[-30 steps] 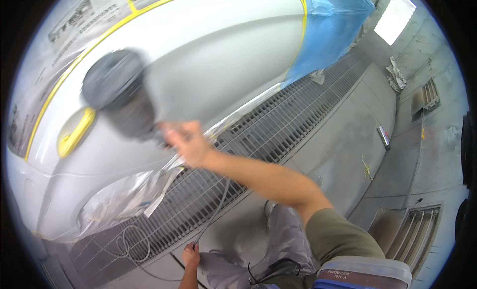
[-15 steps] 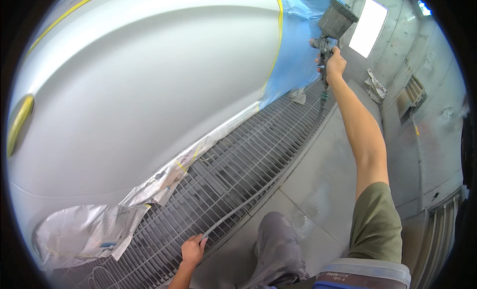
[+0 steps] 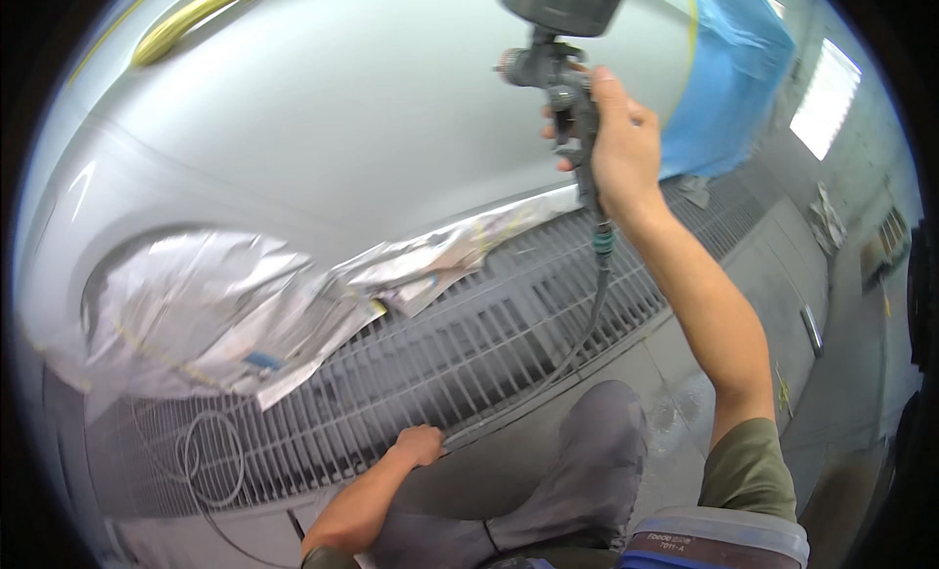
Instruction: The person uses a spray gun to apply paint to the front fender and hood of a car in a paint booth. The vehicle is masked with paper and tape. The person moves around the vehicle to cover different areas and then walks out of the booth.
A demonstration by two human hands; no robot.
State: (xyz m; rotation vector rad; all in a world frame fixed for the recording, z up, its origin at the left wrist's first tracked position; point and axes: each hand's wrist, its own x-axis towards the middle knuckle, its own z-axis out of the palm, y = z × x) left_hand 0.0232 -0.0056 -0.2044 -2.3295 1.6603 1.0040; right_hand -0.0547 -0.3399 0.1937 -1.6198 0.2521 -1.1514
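Bright, cool light here, and a white panel [image 3: 827, 101] burns out well to the right of the right-hand fingers [image 3: 608, 93], while a soft sheen spreads over the pale car body [image 3: 372, 129] to their left and glare catches the crinkled sheeting [image 3: 215, 280] lower left. Below them, the floor grating [image 3: 460, 344] sinks into shadow, dark between its bars. Slight blur softens the view, the far-right wall [image 3: 866, 158] looks hazy, and at both sides edges bow toward the black fisheye rim.

Right hand [image 3: 628, 148] right of upper centre, gripping spray gun [image 3: 562, 97]; cup [image 3: 565, 6] cut by top edge. Hose [image 3: 599, 300] runs from gun to left hand [image 3: 421, 445], lower centre, closed on it. Pale car panel [image 3: 362, 119] upper left.
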